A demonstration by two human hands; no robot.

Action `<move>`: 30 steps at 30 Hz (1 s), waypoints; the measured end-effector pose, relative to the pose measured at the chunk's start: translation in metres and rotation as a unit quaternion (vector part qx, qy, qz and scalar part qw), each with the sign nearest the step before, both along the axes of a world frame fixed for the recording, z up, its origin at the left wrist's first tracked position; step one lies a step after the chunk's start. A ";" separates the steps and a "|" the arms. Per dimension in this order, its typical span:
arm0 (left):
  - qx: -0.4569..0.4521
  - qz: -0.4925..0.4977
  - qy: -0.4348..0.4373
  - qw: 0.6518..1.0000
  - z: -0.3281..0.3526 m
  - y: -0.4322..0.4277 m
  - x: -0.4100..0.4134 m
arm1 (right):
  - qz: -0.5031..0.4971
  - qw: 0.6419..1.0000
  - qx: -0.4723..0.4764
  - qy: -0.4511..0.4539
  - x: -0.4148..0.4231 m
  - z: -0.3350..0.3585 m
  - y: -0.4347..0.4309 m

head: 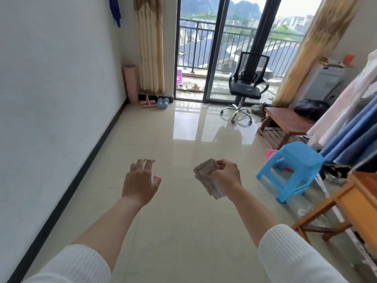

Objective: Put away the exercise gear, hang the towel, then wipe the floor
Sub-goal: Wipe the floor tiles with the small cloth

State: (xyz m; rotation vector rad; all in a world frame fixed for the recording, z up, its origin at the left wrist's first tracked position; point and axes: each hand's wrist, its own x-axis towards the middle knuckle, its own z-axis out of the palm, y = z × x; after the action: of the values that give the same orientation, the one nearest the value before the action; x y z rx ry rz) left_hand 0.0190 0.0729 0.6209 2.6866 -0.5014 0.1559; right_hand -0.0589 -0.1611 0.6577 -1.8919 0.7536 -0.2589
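Observation:
My right hand [225, 173] grips a folded beige-grey cloth [208, 180] in front of me, above the glossy tiled floor [183, 211]. My left hand [139, 181] is held out beside it with spread, relaxed fingers and holds nothing. In the far left corner a rolled pink mat [130, 83] stands upright against the wall. At its foot lie a pink bar-shaped piece of gear [148, 103] and light blue dumbbells [162, 102]. A blue towel [114, 10] hangs high on the left wall.
A black office chair [247, 86] stands by the glass balcony door. On the right are a blue plastic stool [293, 170], a low wooden bench [285, 121], a wooden table [342, 203] and hanging clothes [350, 127]. A white wall runs along the left.

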 end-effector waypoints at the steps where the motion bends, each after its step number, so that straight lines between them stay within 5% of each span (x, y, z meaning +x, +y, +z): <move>1: 0.001 0.010 0.002 1.000 -0.002 -0.009 0.026 | 0.007 1.000 0.004 0.000 0.028 -0.002 -0.012; 14: -0.003 0.041 0.068 0.997 -0.043 -0.181 0.390 | 0.047 0.997 0.062 0.028 0.410 -0.039 -0.165; 22: -0.034 0.031 0.124 0.991 -0.062 -0.296 0.564 | 0.103 0.992 -0.026 0.072 0.595 -0.059 -0.279; 30: -0.079 0.147 0.201 0.965 -0.112 -0.386 0.733 | 0.162 0.975 -0.055 0.143 0.806 -0.083 -0.391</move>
State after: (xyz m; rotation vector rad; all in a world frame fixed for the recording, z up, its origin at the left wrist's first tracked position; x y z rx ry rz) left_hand 0.7520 -0.3134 0.5088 2.5243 0.0335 -0.2550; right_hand 0.7471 -0.5522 0.5745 -2.1489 0.6146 0.1839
